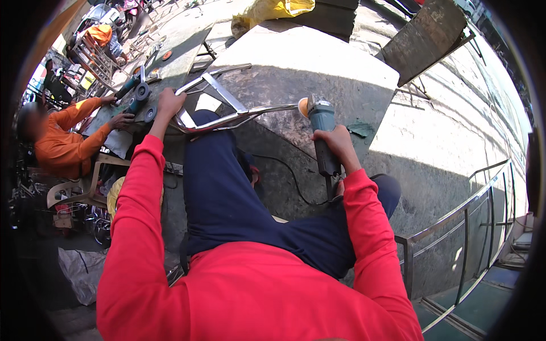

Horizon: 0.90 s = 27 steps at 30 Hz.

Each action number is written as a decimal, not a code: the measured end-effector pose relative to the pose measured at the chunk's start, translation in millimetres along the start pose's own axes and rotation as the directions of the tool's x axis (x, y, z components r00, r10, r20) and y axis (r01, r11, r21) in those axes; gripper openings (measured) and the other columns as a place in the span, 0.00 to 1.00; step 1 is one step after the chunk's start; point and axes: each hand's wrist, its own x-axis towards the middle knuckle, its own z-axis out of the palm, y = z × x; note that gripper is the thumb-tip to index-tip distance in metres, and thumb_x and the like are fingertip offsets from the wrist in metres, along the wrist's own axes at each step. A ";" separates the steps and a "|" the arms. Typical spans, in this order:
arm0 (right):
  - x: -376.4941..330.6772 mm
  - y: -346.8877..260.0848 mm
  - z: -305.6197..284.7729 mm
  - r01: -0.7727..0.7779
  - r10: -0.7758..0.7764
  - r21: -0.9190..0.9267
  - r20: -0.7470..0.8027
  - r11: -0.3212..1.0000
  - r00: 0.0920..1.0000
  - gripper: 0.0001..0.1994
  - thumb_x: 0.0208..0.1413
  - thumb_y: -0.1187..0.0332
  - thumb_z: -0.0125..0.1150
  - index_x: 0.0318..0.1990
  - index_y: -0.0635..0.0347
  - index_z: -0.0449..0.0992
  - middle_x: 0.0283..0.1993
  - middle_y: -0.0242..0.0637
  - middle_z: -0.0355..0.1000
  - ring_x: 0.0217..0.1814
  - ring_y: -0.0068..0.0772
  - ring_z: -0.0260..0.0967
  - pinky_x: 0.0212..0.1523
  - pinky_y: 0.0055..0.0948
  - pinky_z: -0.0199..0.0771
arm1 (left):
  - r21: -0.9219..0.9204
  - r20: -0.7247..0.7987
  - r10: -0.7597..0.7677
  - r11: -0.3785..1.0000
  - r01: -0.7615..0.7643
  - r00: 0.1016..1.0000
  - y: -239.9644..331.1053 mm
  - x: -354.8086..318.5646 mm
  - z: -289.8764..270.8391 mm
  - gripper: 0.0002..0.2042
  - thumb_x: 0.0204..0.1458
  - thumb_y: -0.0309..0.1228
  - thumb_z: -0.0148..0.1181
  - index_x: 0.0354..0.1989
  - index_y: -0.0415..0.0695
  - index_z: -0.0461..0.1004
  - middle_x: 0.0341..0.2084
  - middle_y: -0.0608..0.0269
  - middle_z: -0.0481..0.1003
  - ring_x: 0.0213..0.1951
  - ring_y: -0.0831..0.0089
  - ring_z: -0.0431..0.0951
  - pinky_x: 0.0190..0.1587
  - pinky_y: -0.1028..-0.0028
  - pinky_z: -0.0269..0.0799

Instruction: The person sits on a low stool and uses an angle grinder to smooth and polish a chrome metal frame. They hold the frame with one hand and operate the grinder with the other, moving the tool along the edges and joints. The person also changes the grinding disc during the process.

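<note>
My left hand is closed around the corner of a shiny metal frame. The frame, with its crossbars, rests partly over my left thigh and reaches across to the right. In my right hand I grip an angle grinder by its dark body, with the tool's head pointing away from me. Its pale orange disc is at the frame's right-hand end, touching or very close to it. A black cord curves over the ground near the grinder.
A co-worker in an orange top sits at the left, hands by another grinder and several discs. Ahead lies a large worn board; a yellow sack is behind it. Metal railing runs along the right.
</note>
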 end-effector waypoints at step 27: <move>-72.7 56.4 -73.8 -0.225 0.125 -0.184 -0.441 0.957 0.889 0.26 0.33 0.56 0.71 0.28 0.80 0.78 0.28 0.63 0.76 0.32 0.53 0.80 0.33 0.40 0.79 | -0.576 0.687 0.666 0.255 0.777 0.292 374.5 -318.5 110.6 0.52 0.49 0.55 0.67 0.72 0.47 0.36 0.61 0.49 0.61 0.54 0.56 0.73 0.44 0.52 0.76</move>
